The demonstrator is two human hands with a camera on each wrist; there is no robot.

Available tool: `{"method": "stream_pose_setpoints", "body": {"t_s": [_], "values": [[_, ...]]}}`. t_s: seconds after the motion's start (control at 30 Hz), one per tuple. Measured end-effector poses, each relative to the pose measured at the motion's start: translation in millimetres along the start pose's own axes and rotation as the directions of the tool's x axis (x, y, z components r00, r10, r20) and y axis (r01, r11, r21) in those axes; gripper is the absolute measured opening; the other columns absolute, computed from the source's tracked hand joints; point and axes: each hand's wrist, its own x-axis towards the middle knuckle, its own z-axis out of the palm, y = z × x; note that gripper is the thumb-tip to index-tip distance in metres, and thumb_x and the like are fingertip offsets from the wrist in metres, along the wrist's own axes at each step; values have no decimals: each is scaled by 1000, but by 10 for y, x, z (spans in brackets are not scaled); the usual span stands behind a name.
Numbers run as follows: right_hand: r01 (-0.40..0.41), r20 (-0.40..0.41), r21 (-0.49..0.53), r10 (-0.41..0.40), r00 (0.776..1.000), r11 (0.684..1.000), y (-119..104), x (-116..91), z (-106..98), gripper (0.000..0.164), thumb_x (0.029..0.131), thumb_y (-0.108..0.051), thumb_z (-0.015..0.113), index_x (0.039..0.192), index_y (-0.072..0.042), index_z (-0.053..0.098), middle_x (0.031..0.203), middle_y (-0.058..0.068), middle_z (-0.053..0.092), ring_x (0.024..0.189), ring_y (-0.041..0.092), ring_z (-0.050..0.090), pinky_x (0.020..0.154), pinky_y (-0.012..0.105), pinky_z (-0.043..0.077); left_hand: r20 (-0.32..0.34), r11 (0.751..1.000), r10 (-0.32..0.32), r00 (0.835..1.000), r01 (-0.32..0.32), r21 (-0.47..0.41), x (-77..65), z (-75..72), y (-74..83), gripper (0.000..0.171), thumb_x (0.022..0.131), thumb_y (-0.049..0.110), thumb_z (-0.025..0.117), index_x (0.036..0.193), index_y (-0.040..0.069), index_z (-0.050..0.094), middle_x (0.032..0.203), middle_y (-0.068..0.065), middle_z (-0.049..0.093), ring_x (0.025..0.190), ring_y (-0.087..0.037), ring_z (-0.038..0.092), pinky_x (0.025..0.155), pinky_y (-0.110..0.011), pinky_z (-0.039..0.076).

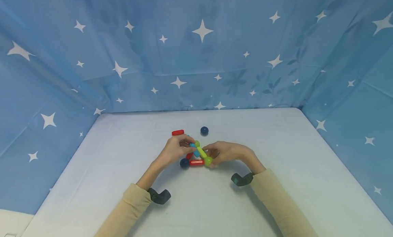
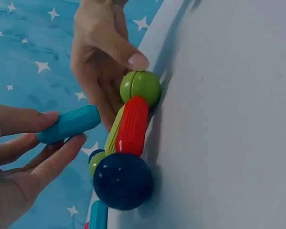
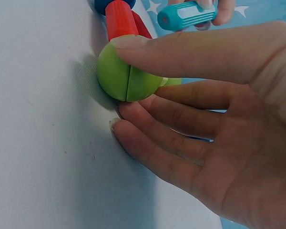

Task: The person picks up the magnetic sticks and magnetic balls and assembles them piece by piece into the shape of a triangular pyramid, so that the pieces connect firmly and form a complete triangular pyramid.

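My left hand (image 1: 173,150) pinches a light-blue rod (image 2: 71,125) between thumb and fingers, raised over a frame of magnetic-looking balls and rods. My right hand (image 1: 227,151) grips the green ball (image 3: 117,74) at the frame's near right corner, thumb on one side and fingers on the other. From that ball a red rod (image 1: 197,162) runs left to a dark-blue ball (image 1: 184,163). A yellow-green rod (image 1: 201,152) leads from it to a second green ball (image 1: 197,143) farther back. Another red rod (image 1: 189,156) slants back from the dark-blue ball, partly hidden by my left hand.
Behind the frame, a loose dark-blue ball (image 1: 204,130) and a red rod (image 1: 178,132) lie on the white table (image 1: 307,182). Another light-blue rod (image 2: 99,214) shows low in the left wrist view. A blue starry curtain (image 1: 245,42) borders the table.
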Motion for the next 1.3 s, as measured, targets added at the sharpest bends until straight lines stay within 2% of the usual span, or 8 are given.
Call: {"method": "stream_pose_setpoints", "body": {"t_s": [0.23, 0.43, 0.7, 0.87, 0.97, 1.07, 1.2, 1.3], "values": [[14, -9, 3, -14, 1000, 1000, 13, -21, 3, 71, 84, -17, 83, 148, -8, 54, 127, 3, 70, 121, 24, 64, 107, 51, 50, 47, 999, 32, 998, -30, -27, 24, 125, 35, 23, 93, 12, 75, 114, 2, 71, 112, -10, 71, 104, -23, 72, 81, -32, 59], [36, -5, 15, -36, 999, 999, -5, -38, 5, 71, 85, -15, 82, 148, -4, 52, 125, 3, 71, 119, 23, 65, 106, 49, 50, 51, 999, 29, 998, -28, -21, 21, 184, 19, 17, 93, 13, 75, 109, 7, 72, 115, -6, 69, 105, -22, 72, 87, -35, 59], [42, -8, 10, -42, 999, 999, -17, -62, 4, 69, 85, -16, 82, 147, -5, 54, 124, 2, 71, 118, 22, 66, 106, 48, 51, 65, 999, 43, 997, -43, -10, 24, 186, 11, 18, 94, 13, 74, 111, 7, 71, 114, -7, 69, 105, -23, 71, 85, -34, 60], [38, -9, 15, -38, 999, 999, -7, -55, 4, 68, 85, -17, 83, 146, -7, 55, 124, 1, 71, 118, 21, 66, 106, 48, 51, 69, 998, 57, 996, -56, -21, 37, 123, -17, 21, 98, 18, 71, 116, 7, 71, 110, -5, 73, 103, -24, 72, 88, -37, 59], [30, -9, 15, -30, 1000, 999, 4, -37, 6, 68, 85, -19, 83, 145, -7, 56, 124, 2, 71, 118, 22, 66, 106, 50, 51, 49, 998, 55, 997, -54, -31, 54, 67, -40, 21, 100, 18, 69, 117, 7, 72, 107, -5, 75, 101, -25, 73, 88, -39, 59], [15, -16, 13, -15, 1000, 1000, 5, -26, 10, 68, 85, -23, 83, 145, -8, 57, 123, 1, 71, 117, 21, 66, 106, 50, 50, 4, 999, 40, 999, -40, 2, 88, 24, -75, 21, 99, 16, 69, 117, 7, 72, 107, -5, 74, 99, -24, 72, 87, -38, 60], [6, -20, 6, -6, 1000, 1000, 0, -18, 15, 68, 85, -25, 83, 146, -8, 56, 124, 1, 71, 118, 21, 65, 106, 50, 51, -89, 995, 36, 995, -27, 100, 165, -22, -120, 20, 98, 10, 69, 116, 3, 73, 108, -6, 75, 98, -23, 71, 86, -36, 60], [3, -21, 0, -3, 1000, 1000, -9, -16, 17, 68, 85, -24, 83, 146, -7, 56, 125, 2, 70, 119, 22, 65, 106, 49, 51, -150, 981, 70, 986, -41, 189, 245, -42, -160, 18, 97, 5, 68, 113, 0, 73, 106, -10, 75, 97, -25, 70, 85, -37, 60]]}}
